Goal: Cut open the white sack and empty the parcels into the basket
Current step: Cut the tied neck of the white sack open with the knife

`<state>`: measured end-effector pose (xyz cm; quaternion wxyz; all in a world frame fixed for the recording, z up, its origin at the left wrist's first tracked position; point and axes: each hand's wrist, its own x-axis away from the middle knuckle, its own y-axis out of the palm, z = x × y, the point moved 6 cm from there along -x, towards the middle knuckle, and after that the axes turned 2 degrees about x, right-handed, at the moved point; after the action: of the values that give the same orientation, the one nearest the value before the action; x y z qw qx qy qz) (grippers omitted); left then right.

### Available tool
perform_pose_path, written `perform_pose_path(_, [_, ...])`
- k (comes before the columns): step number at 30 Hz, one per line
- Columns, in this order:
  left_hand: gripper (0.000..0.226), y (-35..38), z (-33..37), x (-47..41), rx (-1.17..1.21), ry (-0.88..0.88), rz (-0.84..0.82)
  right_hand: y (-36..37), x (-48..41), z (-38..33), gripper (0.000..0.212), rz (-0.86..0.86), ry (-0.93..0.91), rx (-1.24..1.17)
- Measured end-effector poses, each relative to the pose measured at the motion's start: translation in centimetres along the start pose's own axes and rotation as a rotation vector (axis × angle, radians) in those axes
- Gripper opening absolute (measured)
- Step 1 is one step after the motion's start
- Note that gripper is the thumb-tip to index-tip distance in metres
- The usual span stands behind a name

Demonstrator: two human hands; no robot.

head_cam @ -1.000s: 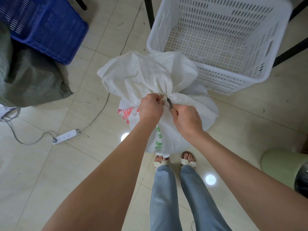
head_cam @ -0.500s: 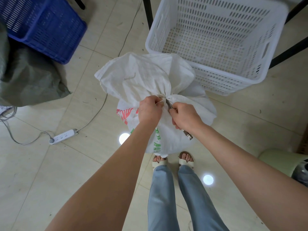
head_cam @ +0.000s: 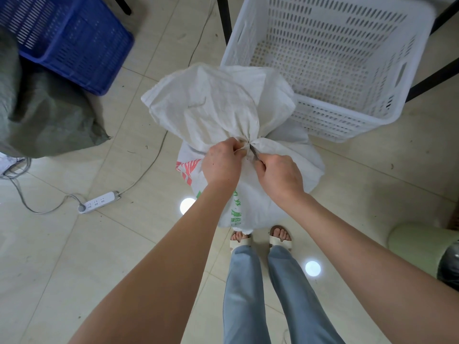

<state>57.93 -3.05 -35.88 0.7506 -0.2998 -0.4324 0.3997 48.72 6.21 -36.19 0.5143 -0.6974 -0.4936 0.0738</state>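
Note:
A white woven sack (head_cam: 213,108) with red and green print stands on the floor in front of my feet, its neck bunched and tied. My left hand (head_cam: 221,162) is shut on the gathered neck. My right hand (head_cam: 280,175) is shut on a small metal cutting tool (head_cam: 254,153), whose tip touches the tie at the neck. The white plastic basket (head_cam: 387,120) stands just behind the sack, to the right, with nothing visible in it. The parcels are hidden inside the sack.
A blue crate (head_cam: 69,40) sits at the far left with a grey-green sack (head_cam: 47,115) slumped in front of it. A power strip (head_cam: 99,202) and its cable lie on the tiled floor at left. Black table legs (head_cam: 224,18) flank the basket. A pale green object (head_cam: 422,247) is at right.
My right hand has shifted its grip on the tool, whose rear end showed below the hand half a second ago and is now hidden. The sack and my left hand stay in place.

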Motion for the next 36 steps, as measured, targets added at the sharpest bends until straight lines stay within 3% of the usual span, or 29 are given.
perform_pose_path(5, [0.017, -0.3, 0.7, 0.1, -0.072, 0.055, 0.094, -0.5, 0.3, 0.1, 0.032, 0.039, -0.022, -0.028])
perform_pose_path(15, [0.014, -0.1, -0.1, -0.3, 0.1, -0.02, 0.032, 0.3, 0.3, 0.0, 0.034, 0.076, -0.074, 0.03])
perform_pose_path(21, [0.01, -0.2, 0.1, 0.1, 0.131, 0.028, 0.042, -0.2, 0.4, 0.1, 0.035, 0.063, -0.081, -0.017])
perform_pose_path(25, [0.031, -0.3, 0.3, 0.5, 0.166, 0.068, 0.079, -0.2, 0.5, 0.5, 0.032, 0.052, -0.061, -0.16])
perform_pose_path(33, [0.027, 1.2, 0.4, -0.7, 0.057, 0.067, -0.051, 0.6, 0.5, 0.7, 0.03, 0.063, -0.047, -0.155])
perform_pose_path(36, [0.029, 1.3, 0.2, -0.8, 0.05, 0.072, -0.06, 0.5, 0.1, 0.9, 0.041, 0.063, -0.036, -0.186])
